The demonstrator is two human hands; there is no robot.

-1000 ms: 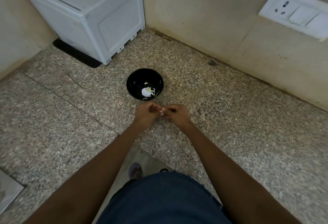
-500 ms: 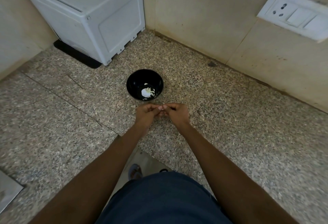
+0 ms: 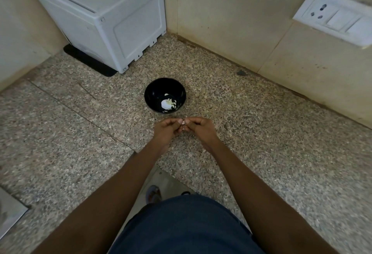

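Both hands up front, meeting just short of the black bowl (image 3: 155, 94). L first: left hand (image 3: 168, 130) has fingers curled in, grip closed to a pinch on a small white piece (image 3: 183, 121). Could be a garlic clove, too small to tell for sure. Right hand (image 3: 201, 129) mirrors it, thumb and fingertips nipped on the same piece from the other side, no gap showing. So one side steadies and the other picks at it, prob peeling or splitting.

The piece sits between the two hands, above the speckled worktop (image 3: 261, 132), near the bowl's front rim but not over it. Makes sense: short hop to drop it in w/ the pale bits (image 3: 168, 103) lying at the bottom.

White appliance (image 3: 112, 22) is in the far corner and the socket plate (image 3: 338, 18) on the wall, both well apart from the work.
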